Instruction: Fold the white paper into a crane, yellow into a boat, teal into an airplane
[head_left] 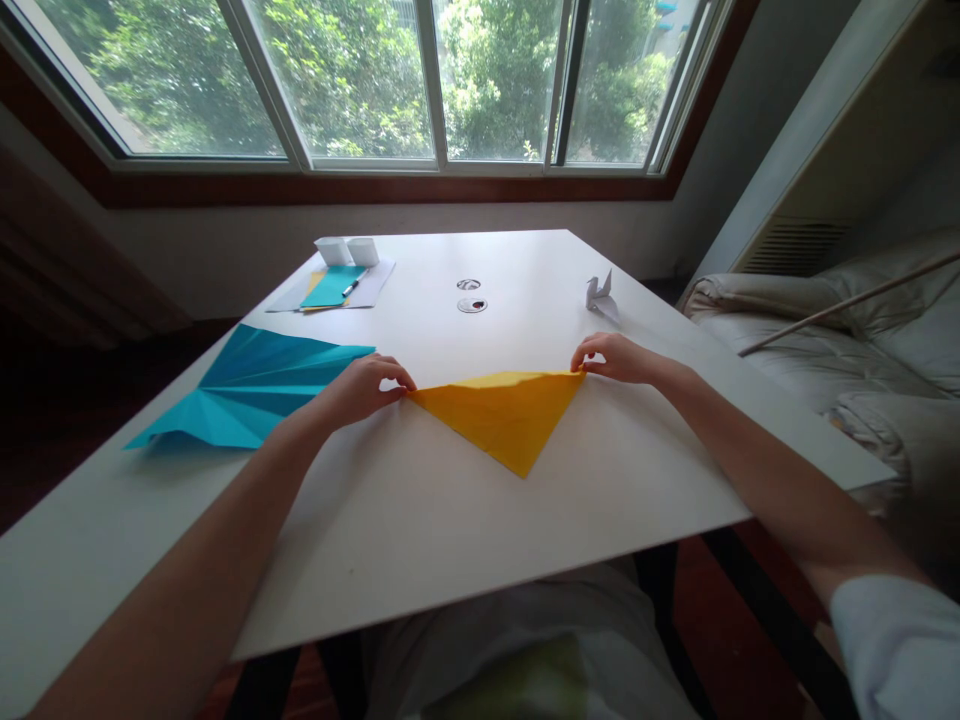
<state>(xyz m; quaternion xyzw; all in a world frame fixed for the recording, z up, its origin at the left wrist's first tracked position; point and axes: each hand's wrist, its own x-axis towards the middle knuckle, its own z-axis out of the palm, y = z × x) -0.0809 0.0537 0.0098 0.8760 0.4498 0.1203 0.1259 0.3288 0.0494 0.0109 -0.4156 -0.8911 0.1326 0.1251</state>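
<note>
A yellow paper sheet [504, 412], folded into a triangle with its point toward me, lies on the white table [420, 520]. My left hand [361, 388] pinches the triangle's left corner. My right hand [616, 358] pinches its right corner. The long folded edge runs between the two hands, slightly lifted off the table.
A creased blue folded paper [251, 387] lies to the left of my left hand. A small white paper crane [601, 296] stands at the far right. Stacked sheets with a pen [334, 287] and two white boxes [347, 250] sit at the back. A sofa [840, 340] is right of the table.
</note>
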